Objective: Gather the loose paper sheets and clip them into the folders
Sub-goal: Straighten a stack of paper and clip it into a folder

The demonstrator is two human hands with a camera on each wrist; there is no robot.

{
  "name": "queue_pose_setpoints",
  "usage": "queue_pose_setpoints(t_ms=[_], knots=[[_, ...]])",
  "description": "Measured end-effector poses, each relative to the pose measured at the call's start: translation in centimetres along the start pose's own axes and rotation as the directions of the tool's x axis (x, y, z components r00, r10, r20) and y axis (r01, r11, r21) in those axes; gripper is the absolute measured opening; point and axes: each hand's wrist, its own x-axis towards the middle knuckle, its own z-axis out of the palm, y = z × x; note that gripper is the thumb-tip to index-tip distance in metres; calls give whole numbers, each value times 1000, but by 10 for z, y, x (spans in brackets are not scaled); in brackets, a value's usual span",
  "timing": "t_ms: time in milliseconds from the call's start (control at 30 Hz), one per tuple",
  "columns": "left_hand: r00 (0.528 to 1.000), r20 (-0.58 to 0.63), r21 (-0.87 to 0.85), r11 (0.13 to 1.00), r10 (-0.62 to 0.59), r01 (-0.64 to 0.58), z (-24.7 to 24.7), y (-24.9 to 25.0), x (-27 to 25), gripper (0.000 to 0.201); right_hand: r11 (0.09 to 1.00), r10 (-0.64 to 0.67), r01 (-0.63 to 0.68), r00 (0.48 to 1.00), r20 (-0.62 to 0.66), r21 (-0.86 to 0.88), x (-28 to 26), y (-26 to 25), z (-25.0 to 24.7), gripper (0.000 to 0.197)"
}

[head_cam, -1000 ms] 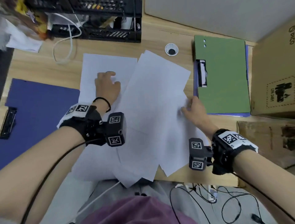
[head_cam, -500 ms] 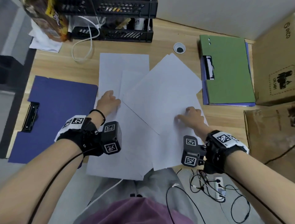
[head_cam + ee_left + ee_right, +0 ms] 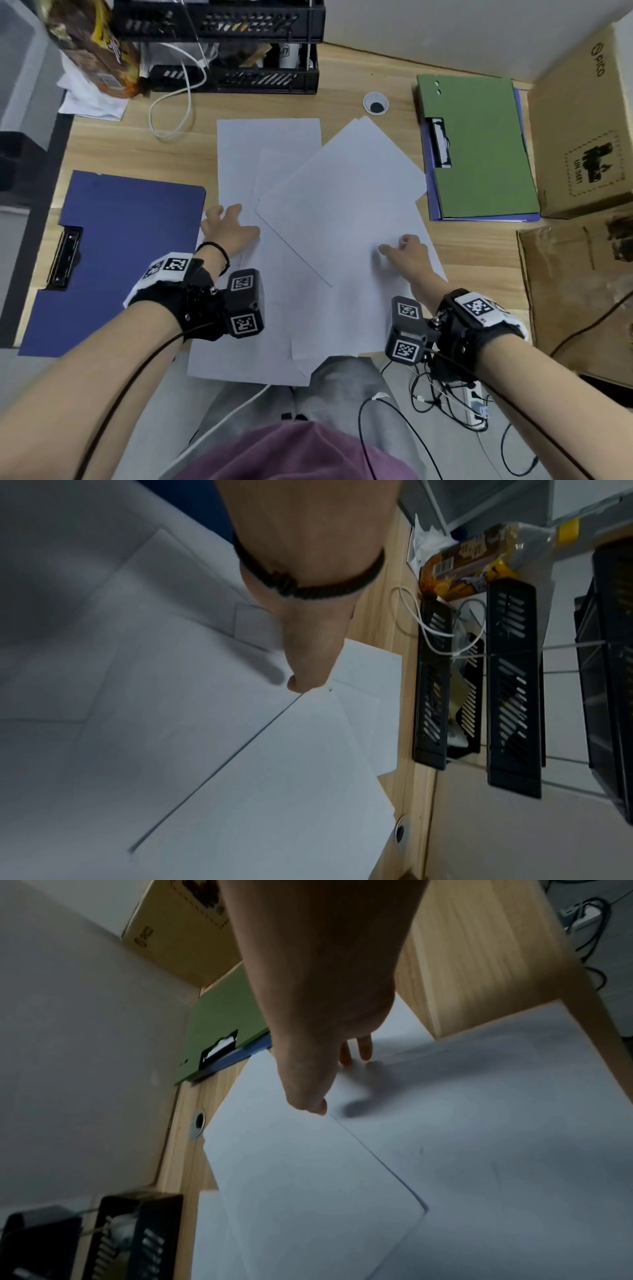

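The tall brown cardboard box [image 3: 582,123] at the desk's far right carries the brand "PICO" near its top — and lower down a dashed-border label reading what looks like "UN 3481", sideways and small.

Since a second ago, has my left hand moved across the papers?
Yes. The left hand slid back toward the body, from level with the blue folder's far corner to beside its right edge.
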Motion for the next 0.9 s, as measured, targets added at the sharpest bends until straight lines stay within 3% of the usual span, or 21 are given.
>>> queue_pose_setpoints(t_ms=[133,267,367,467,600,667,767,900], knots=[[1000,22,-62,998,21,-19,6,11,-4,58,997,-59,54,992,113,52,2,-9,4,55],[988,-134,-188,981,-79,53,-13,9,2,53,998,-46,46,999,-22,30,19,-16,-26,51],[985,-141,-177,982,-95,69,-20,2,6,49,998,0,-3,998,-59,-61,32,-16,-41,74],[995,-82,-269,963,-55,31,-15,8,6,39,990,24,-32,998,-61,-135,37,-15,-34,75],[999,-25,-401,916,-21,9,-5,26,6,28,997,-19,13,997,-70,-72,31,-21,-15,100],[999,3,-420,907,-35,33,-2,33,8,24,1000,-7,7,1000,4,14,30,-24,-12,92],[997,34,-444,893,-67,75,-2,43,13,69,985,16,-38,992,123,171,31,-28,-17,75],[998,35,-412,909,-53,63,6,49,18,68,957,-18,-38,982,190,289,27,-29,-32,35]])
